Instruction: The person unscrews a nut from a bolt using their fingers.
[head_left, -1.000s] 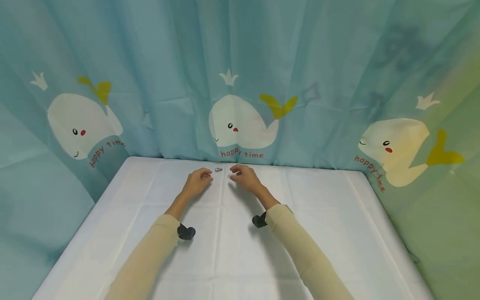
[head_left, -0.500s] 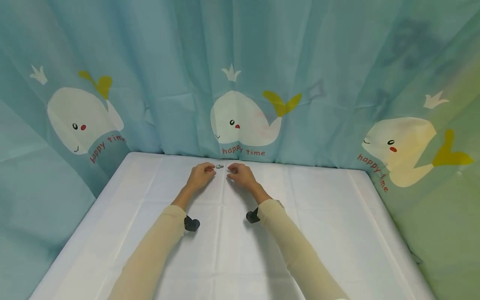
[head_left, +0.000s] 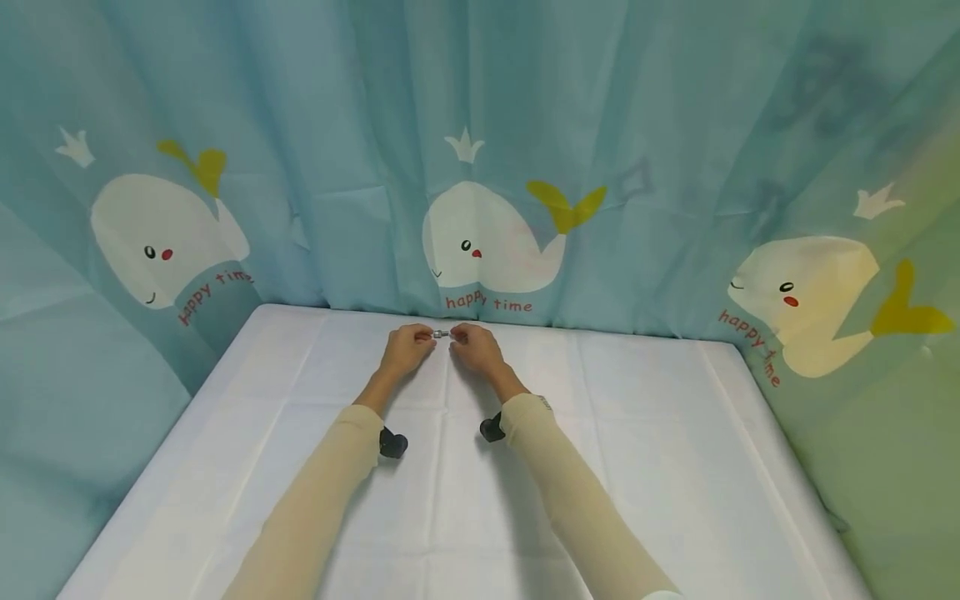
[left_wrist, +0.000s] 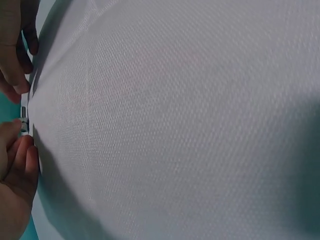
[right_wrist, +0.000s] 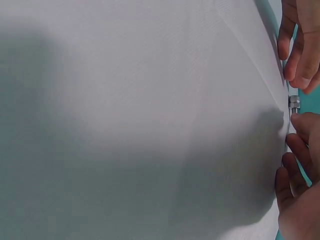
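1. The metal bolt [head_left: 441, 334] is close to the far edge of the white table [head_left: 660, 467], between the two hands. Its thick end is toward the left hand [head_left: 405, 350], its thin end toward the right hand [head_left: 478, 352]. Whether it lies on the cloth or is a little lifted, I cannot tell.

2. The fingers of both hands are bent, with only a narrow space around the bolt ends. The left thumb is right at the thick end, the right thumb at the thin end; I cannot tell if either hand already holds firmly.

3. In my judgement, the step in hand is taking the bolt from both ends. The next move probably calls for a secure pinch on each side, keeping the bolt straight.

4. Behind the table hangs a blue-green curtain [head_left: 637, 92] with whale prints. A black camera [head_left: 394, 444] sits at the left wrist, beside the beige sleeve [head_left: 318, 500]. I see nothing blocking the fingers.
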